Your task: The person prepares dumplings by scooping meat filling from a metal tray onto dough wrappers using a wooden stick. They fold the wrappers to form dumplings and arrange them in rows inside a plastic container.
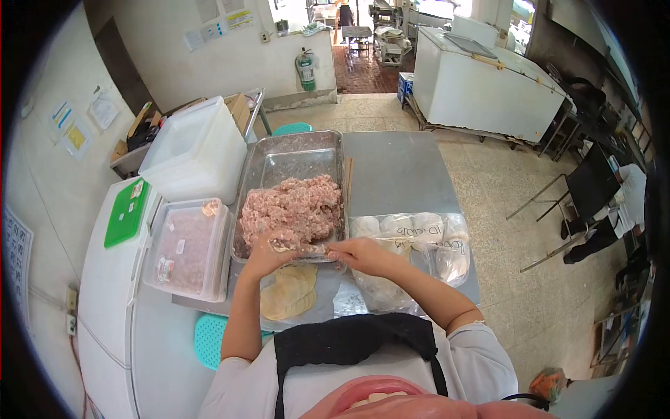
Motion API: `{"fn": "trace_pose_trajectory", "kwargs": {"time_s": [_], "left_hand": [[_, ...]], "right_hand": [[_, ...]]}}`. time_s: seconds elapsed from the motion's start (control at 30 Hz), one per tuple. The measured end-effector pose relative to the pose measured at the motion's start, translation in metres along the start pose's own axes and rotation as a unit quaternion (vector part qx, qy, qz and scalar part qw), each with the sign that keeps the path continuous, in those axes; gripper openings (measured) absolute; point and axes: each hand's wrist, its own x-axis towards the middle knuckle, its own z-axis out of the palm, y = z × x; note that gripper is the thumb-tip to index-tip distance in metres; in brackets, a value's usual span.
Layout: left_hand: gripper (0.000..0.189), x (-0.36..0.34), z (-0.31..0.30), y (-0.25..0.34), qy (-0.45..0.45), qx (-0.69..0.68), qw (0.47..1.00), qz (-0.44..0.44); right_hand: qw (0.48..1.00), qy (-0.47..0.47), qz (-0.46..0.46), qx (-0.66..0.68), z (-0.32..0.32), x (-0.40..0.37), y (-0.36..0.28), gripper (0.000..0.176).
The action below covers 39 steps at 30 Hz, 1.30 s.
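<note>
A large heap of ground meat point(293, 209) fills the near half of a deep metal tray point(296, 143). My left hand point(269, 255) is cupped over the tray's near edge, with a small pale, meat-smeared piece in it whose kind I cannot tell. My right hand point(356, 253) is closed around the end of a thin utensil point(314, 249), which points left toward my left palm. Just below my hands, several round, flat, pale yellow dough wrappers point(289, 293) lie overlapping on the metal table point(391, 164).
To the right of the tray lie clear plastic bags with white rounds point(447, 244), marked in pen. A lidded plastic box point(188, 244) and stacked white bins point(199, 146) stand left. A green board point(127, 213) rests on a white surface. Another person point(628, 199) is at far right.
</note>
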Motion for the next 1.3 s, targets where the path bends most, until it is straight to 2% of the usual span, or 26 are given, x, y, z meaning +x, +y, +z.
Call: {"fn": "trace_pose_trajectory", "kwargs": {"time_s": [0.03,0.1,0.17,0.23,0.27,0.3,0.33,0.37,0.43,0.5,0.53,0.6,0.77,0.8,0.83,0.87,0.93,1.07,1.13,1.17,1.23,1.3], "left_hand": [[0.042,0.000,-0.001,-0.004,-0.032,-0.012,0.999,0.017],[0.042,-0.003,-0.004,0.001,-0.029,0.010,0.999,0.028],[0.042,-0.008,-0.004,0.007,-0.027,0.030,0.999,0.034],[0.037,-0.013,-0.008,0.007,0.073,0.001,0.996,0.056],[0.037,-0.014,-0.015,0.007,0.070,0.001,0.996,0.058],[0.033,-0.014,-0.024,0.012,0.018,-0.030,0.997,0.062],[0.031,-0.014,-0.031,0.013,-0.033,-0.062,0.995,0.067],[0.031,-0.014,-0.035,0.010,-0.035,-0.062,0.995,0.069],[0.028,-0.018,-0.044,0.000,-0.107,-0.072,0.990,0.049],[0.026,-0.024,-0.058,-0.009,-0.123,-0.083,0.988,0.054],[0.025,-0.028,-0.065,-0.013,-0.137,-0.094,0.984,0.057],[0.023,-0.038,-0.079,-0.016,-0.129,-0.123,0.983,0.041],[0.022,-0.051,-0.111,-0.043,-0.103,-0.193,0.976,-0.001],[0.023,-0.052,-0.120,-0.043,-0.120,-0.165,0.978,0.037],[0.025,-0.054,-0.128,-0.044,-0.136,-0.136,0.978,0.077],[0.025,-0.055,-0.135,-0.049,-0.134,-0.140,0.978,0.079],[0.032,-0.057,-0.148,-0.059,-0.168,-0.063,0.979,0.092],[0.042,-0.061,-0.160,-0.080,-0.159,-0.044,0.980,0.114],[0.053,-0.065,-0.166,-0.085,-0.151,-0.038,0.979,0.134],[0.053,-0.068,-0.170,-0.088,-0.150,-0.042,0.979,0.135],[0.057,-0.074,-0.179,-0.091,-0.143,-0.100,0.982,0.069],[0.055,-0.078,-0.182,-0.104,-0.131,-0.086,0.984,0.083]], "right_hand": [[1.000,0.006,0.001,0.000,0.000,0.000,-0.002,0.036],[0.998,-0.019,0.020,-0.053,-0.010,-0.003,-0.008,0.035],[0.998,-0.024,0.032,-0.042,-0.025,-0.005,-0.005,0.035],[0.998,-0.029,0.045,-0.029,-0.030,-0.005,-0.007,0.035],[0.995,-0.025,0.089,0.032,-0.030,-0.004,-0.010,0.036],[0.986,-0.022,0.134,0.093,-0.027,-0.004,-0.014,0.037],[0.986,-0.020,0.136,0.092,-0.019,-0.002,-0.018,0.037],[0.984,-0.033,0.148,0.094,-0.009,-0.001,-0.022,0.038],[0.981,-0.045,0.161,0.097,0.006,0.007,-0.036,0.039],[0.967,-0.087,0.213,0.113,0.016,0.016,-0.053,0.040],[0.967,-0.087,0.213,0.112,0.022,0.019,-0.058,0.040],[0.989,-0.044,0.101,0.099,0.035,0.025,-0.069,0.039],[0.999,0.004,0.038,-0.031,0.073,0.046,-0.103,0.038],[0.998,0.025,0.023,-0.060,0.081,0.049,-0.108,0.037],[0.997,0.022,0.024,-0.064,0.087,0.052,-0.115,0.037],[0.997,0.034,0.022,-0.072,0.093,0.054,-0.123,0.037],[0.995,0.047,0.019,-0.088,0.104,0.058,-0.130,0.036],[0.989,0.075,0.018,-0.127,0.109,0.061,-0.136,0.033],[0.987,0.081,0.022,-0.136,0.103,0.059,-0.143,0.033],[0.990,0.092,0.038,-0.096,0.100,0.057,-0.148,0.031],[0.992,0.100,0.059,-0.056,0.102,0.058,-0.161,0.030],[0.990,0.107,0.078,-0.048,0.112,0.065,-0.173,0.029]]}}
